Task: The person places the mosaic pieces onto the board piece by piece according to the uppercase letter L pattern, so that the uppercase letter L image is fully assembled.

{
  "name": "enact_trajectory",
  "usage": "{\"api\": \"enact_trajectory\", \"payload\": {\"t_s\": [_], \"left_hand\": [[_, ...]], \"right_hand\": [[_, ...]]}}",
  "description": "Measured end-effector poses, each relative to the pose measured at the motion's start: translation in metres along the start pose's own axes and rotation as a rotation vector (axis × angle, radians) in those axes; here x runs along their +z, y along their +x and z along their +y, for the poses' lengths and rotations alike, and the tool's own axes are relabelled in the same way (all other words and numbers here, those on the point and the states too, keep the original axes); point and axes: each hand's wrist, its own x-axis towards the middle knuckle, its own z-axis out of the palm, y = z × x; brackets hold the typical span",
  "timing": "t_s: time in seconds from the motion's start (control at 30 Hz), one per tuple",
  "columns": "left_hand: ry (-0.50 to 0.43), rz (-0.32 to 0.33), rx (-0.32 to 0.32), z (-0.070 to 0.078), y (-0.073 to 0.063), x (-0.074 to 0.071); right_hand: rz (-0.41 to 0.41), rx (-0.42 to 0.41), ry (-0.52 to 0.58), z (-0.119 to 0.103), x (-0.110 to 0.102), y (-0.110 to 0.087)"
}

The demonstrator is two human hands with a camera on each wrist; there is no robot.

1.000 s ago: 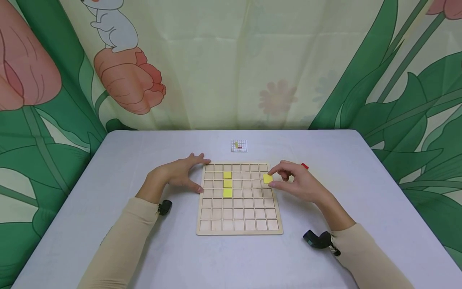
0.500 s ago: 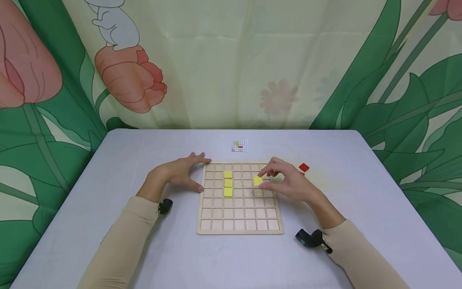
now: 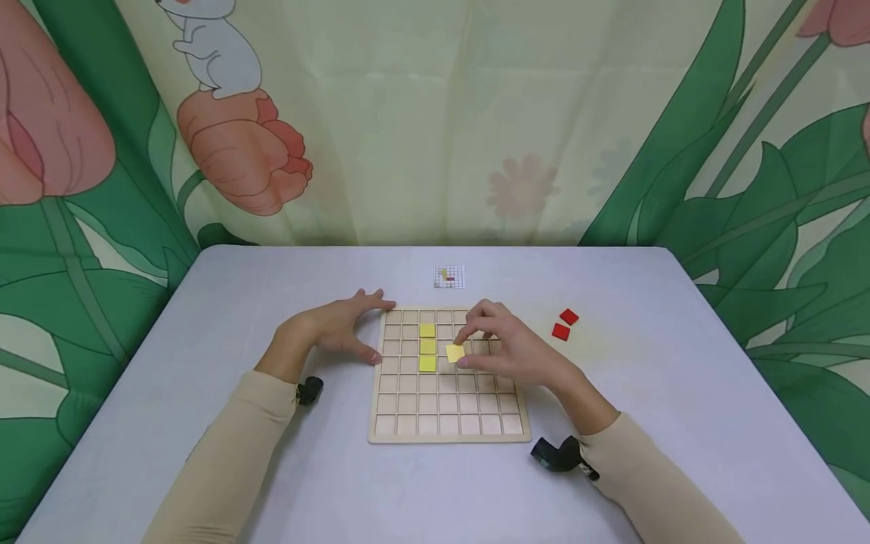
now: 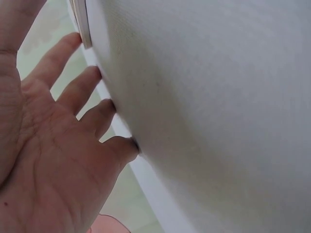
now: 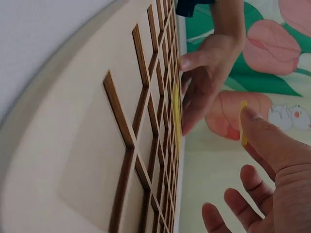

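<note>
Left hand [image 3: 333, 325] spread wide, thumb and a fingertip against the edge of the board [image 3: 448, 438] beside it. Between the hands: three yellow tiles [image 3: 427, 347] in a column. Held tile [image 3: 454, 353]: pinched by right hand [image 3: 510, 347], thumb and finger, above board, roughly level; square, so no long axis or pointing end. Judged light, stiff, possibly slippery; best gripped at opposite edges. Two red tiles [image 3: 560, 332] lie right of right hand.

In the head view, a printed curtain [image 3: 381, 136] hangs beyond the white table [image 3: 435, 491]: a pink tulip [image 3: 57, 113] at ten o'clock, a white cartoon animal [image 3: 224, 57] between ten and eleven, broad green leaves [image 3: 754, 227] at three.
</note>
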Motion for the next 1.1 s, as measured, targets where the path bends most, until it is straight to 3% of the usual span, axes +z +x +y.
{"api": "enact_trajectory", "payload": {"t_s": [0.23, 0.53, 0.8, 1.1], "left_hand": [[0.003, -0.005, -0.006, 0.002, 0.000, 0.000], [0.023, 0.003, -0.001, 0.001, 0.001, 0.000], [0.018, 0.001, -0.024, 0.001, 0.000, -0.001], [-0.006, 0.004, 0.018, -0.003, 0.002, 0.001]], "right_hand": [[-0.035, -0.032, -0.016, -0.002, 0.017, 0.004], [-0.056, 0.056, -0.082, -0.007, 0.030, 0.010], [-0.082, 0.048, -0.106, -0.009, 0.038, 0.012], [-0.108, 0.034, -0.150, -0.012, 0.046, 0.011]]}}
